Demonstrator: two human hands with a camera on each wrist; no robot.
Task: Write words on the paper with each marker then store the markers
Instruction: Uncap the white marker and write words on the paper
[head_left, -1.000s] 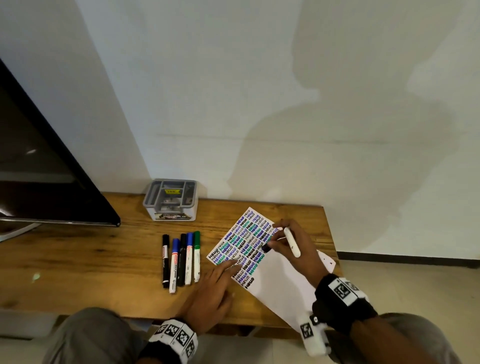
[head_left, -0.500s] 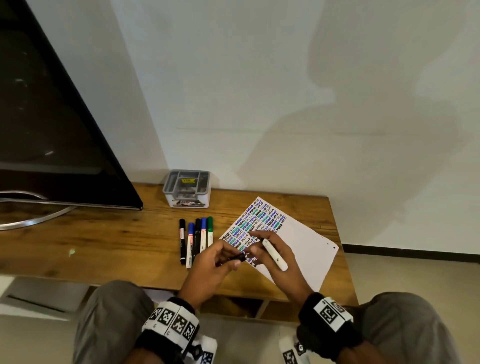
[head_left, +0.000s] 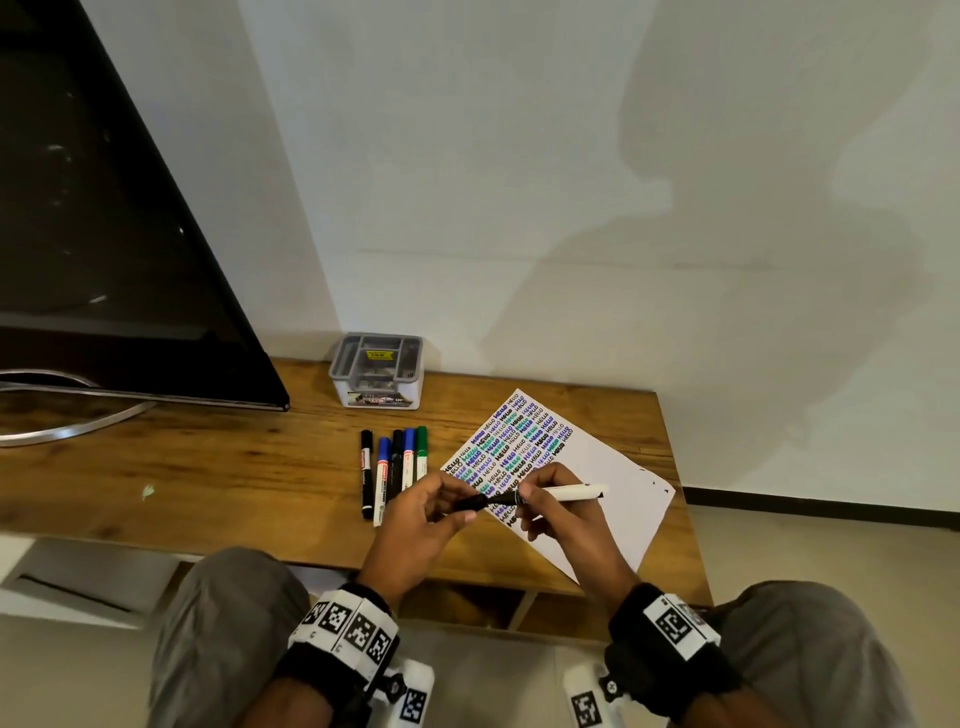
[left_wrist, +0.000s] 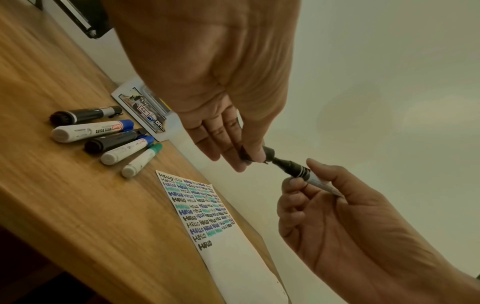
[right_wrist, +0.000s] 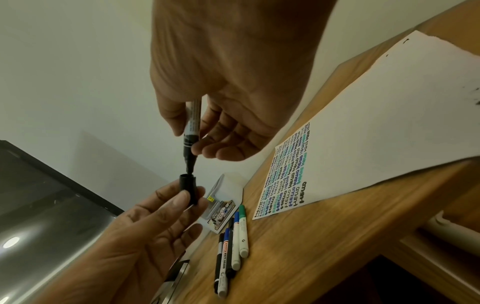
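Item: white-barrelled black marker (head_left: 563, 492), uncapped, held above the near edge of the wooden table (head_left: 208, 467) and over the paper (head_left: 613, 499). Right hand (head_left: 566, 525) pinched the barrel near its black tip end, thumb and fingers curled round it; the nib pointed toward the left hand.

Item: black cap (right_wrist: 188, 188), pinched between thumb and fingertips of the left hand (head_left: 421, 525), its open mouth facing the nib. In the right wrist view the nib stood just short of the cap's mouth, not yet seated.

Item: paper, lying flat and skewed on the table's right part, its far-left portion filled with rows of "HELLO" in black, blue and green; the rest was blank.

Item: five capped markers (head_left: 393, 470), laid side by side on the table just left of the paper, caps pointing toward the wall: black, blue, black, blue, green.

Item: grey organiser box (head_left: 376, 371), against the wall beyond the markers.

Item: dark screen (head_left: 104, 234) on a stand, far left
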